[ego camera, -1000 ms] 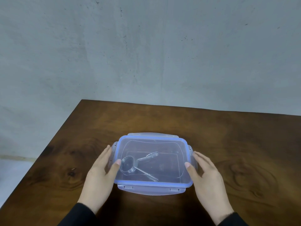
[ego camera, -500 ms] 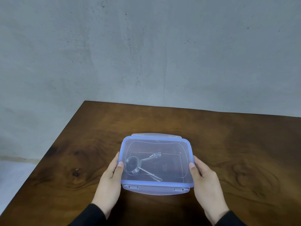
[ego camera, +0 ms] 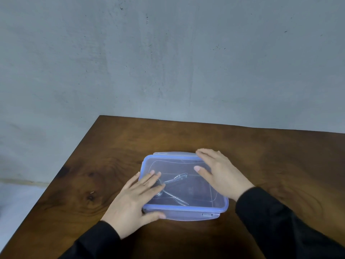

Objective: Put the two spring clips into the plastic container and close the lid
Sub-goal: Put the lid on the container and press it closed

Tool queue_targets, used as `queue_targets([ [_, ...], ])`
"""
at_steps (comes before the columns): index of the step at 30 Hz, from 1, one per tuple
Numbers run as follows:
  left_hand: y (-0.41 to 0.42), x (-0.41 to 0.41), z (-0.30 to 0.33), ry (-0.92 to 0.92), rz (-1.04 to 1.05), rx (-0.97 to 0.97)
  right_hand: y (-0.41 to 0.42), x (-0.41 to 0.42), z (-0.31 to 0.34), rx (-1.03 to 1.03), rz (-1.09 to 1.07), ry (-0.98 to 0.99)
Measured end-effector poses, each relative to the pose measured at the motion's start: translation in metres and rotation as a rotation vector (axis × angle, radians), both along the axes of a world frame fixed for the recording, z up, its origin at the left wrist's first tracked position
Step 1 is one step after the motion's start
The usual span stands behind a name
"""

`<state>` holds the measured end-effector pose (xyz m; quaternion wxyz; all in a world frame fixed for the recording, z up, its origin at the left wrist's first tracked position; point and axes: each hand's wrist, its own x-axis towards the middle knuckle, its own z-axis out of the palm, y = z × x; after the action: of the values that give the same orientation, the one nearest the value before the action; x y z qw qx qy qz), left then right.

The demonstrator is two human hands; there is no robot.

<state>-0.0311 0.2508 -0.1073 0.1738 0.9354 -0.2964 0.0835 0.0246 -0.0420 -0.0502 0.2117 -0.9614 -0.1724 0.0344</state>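
The container (ego camera: 186,212) sits on the brown wooden desk (ego camera: 115,152), near its front edge, with the lid (ego camera: 179,165) laid flat on top. The lid is clear with a blue rim. Metal clips (ego camera: 174,186) show through it, lying inside toward the left half; they overlap, so how many there are is hard to tell.

The left hand (ego camera: 134,200) lies flat on the lid's near-left corner. Its fingers (ego camera: 151,179) are spread and stretched out over the lid, and the thumb runs along the front wall just beside the near latch flap. It presses rather than grips; nothing is held.

The right hand (ego camera: 220,174) lies flat over the lid's far-right part, fingers extended toward the far latch flap, thumb pointing left across the lid. It too is open and holds nothing.

Both sleeves (ego camera: 280,225) are black. A grey wall (ego camera: 168,62) rises behind the desk.
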Motion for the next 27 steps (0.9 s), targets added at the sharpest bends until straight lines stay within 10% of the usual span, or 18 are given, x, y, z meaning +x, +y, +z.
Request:
queue_targets([
  [16,-0.006,0.005,-0.03,-0.29,-0.043,-0.052,0.004,0.026,-0.024,-0.12,0.054,-0.009],
  [27,0.009,0.01,-0.024,-0.098,-0.093,-0.13,-0.035,-0.057,-0.044,-0.129,0.37,-0.189],
])
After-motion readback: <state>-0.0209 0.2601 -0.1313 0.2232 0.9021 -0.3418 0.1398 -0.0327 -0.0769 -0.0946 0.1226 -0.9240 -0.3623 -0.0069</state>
